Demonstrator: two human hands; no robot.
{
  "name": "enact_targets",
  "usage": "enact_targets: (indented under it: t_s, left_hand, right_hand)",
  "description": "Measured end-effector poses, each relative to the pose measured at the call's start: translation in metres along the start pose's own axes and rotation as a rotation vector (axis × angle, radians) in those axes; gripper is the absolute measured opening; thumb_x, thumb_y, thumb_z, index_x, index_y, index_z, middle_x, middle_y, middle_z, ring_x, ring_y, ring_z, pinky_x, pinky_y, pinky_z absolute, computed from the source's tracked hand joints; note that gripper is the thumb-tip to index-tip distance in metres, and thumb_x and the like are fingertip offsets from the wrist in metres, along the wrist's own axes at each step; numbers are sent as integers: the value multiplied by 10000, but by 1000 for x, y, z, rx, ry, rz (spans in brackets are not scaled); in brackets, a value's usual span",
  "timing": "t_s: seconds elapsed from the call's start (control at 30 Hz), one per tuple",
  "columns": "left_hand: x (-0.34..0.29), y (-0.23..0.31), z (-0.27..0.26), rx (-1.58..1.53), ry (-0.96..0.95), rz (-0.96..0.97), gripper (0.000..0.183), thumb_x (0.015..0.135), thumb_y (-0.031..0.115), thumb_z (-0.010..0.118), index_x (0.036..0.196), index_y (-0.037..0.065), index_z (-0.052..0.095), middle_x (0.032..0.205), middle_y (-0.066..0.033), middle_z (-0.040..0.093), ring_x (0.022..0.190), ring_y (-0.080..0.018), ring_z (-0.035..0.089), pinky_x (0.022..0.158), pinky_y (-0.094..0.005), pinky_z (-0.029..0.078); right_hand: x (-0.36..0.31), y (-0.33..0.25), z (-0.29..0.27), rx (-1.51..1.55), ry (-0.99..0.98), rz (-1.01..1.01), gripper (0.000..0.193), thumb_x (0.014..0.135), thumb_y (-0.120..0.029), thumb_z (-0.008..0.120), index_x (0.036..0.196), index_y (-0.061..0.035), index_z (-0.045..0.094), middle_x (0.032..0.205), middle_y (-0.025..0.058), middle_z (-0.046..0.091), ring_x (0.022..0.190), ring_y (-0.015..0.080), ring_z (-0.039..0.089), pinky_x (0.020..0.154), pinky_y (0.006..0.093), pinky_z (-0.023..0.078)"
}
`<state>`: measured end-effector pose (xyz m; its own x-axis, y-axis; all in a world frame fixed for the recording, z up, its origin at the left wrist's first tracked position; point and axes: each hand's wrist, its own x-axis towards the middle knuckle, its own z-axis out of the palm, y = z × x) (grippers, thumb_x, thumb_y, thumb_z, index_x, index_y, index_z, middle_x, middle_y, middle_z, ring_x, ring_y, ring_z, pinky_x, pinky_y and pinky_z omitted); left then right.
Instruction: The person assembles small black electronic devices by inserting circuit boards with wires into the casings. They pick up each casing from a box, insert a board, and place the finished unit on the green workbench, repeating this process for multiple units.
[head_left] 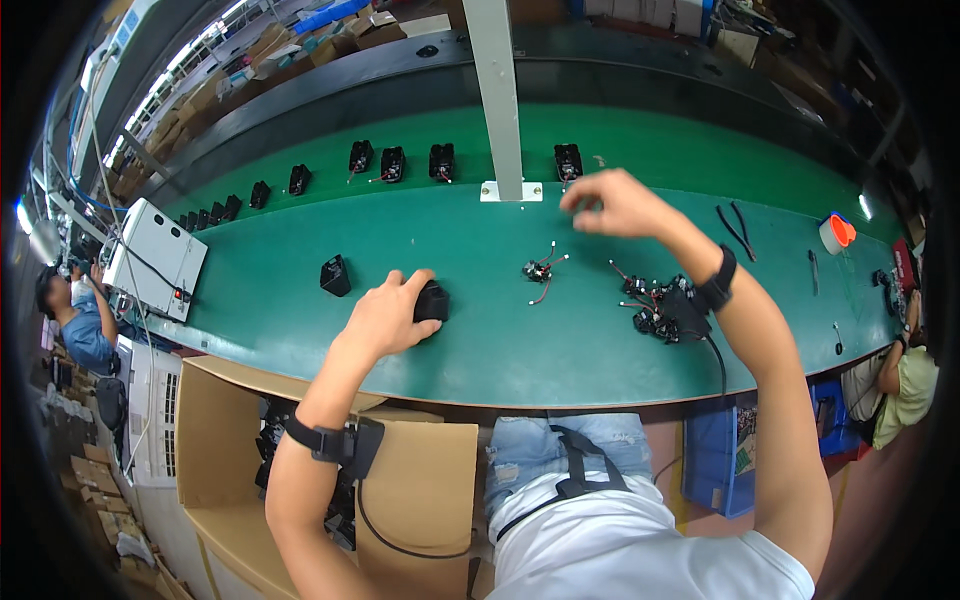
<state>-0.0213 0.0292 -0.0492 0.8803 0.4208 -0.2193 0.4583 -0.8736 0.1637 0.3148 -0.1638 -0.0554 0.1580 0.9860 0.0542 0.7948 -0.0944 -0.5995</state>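
Note:
My left hand (385, 318) is closed around a black plastic housing (433, 301) resting on the green table. Another black housing (335, 276) stands to its left. Farther off, my right hand (622, 203) hovers over the table's far side with curled fingers, thumb and forefinger apart and nothing visible between them. Just beyond those fingertips, a black housing with parts inside (568, 161) sits on the green belt. Between my hands lies a small circuit assembly with red and white leads (538, 270). Several similar wired assemblies (652, 318) are piled below my right forearm.
Several filled housings (392, 164) line the belt (640, 150), left of a white post (495, 100). Pliers (737, 232) and an orange-and-white cup (838, 233) are at the right. A white machine (155, 260) stands left. Cardboard (420, 480) and blue (715, 470) boxes sit below. People work at both sides.

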Motion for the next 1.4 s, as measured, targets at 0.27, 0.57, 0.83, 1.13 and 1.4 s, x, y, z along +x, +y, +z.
enact_targets:
  t_s: [0.27,0.57,0.83,1.13,1.4]
  left_hand:
    - [69,53,-18,41,122,129,659,740,330,806,1318,127,564,1093,-219,609,982,-418,659,871,-474,552]
    - [42,75,20,-451,354,136,697,739,211,784,1386,146,532,1157,-142,541,976,-279,671,789,-382,585]
    - [53,79,21,-1040,179,258,640,715,-25,660,1338,70,546,1286,-133,451,1066,-253,657,857,-326,576]
    - [57,87,40,-349,260,100,690,705,148,820,1258,52,420,1175,-199,567,953,-390,650,789,-440,558]
    - [52,90,25,-1561,-242,114,421,1000,193,519,1374,49,391,1110,-205,681,812,-239,722,630,-307,571]
  right_hand:
    - [-14,-64,81,-32,-2,203,462,752,-351,808,1069,-37,685,947,109,745,900,298,718,807,410,563]
    - [-46,-62,64,339,243,24,326,859,-30,674,1185,-32,686,889,78,656,806,163,727,705,280,571]
    - [-63,-76,72,518,339,36,413,902,-51,655,1315,-47,639,894,80,605,736,161,610,729,302,534]
    - [-73,-75,85,294,339,45,376,845,-27,696,1216,-85,718,861,76,598,752,191,596,707,336,506]
    - [-75,-78,81,298,490,-33,425,856,17,663,1268,-86,684,929,93,602,748,194,607,655,310,506]
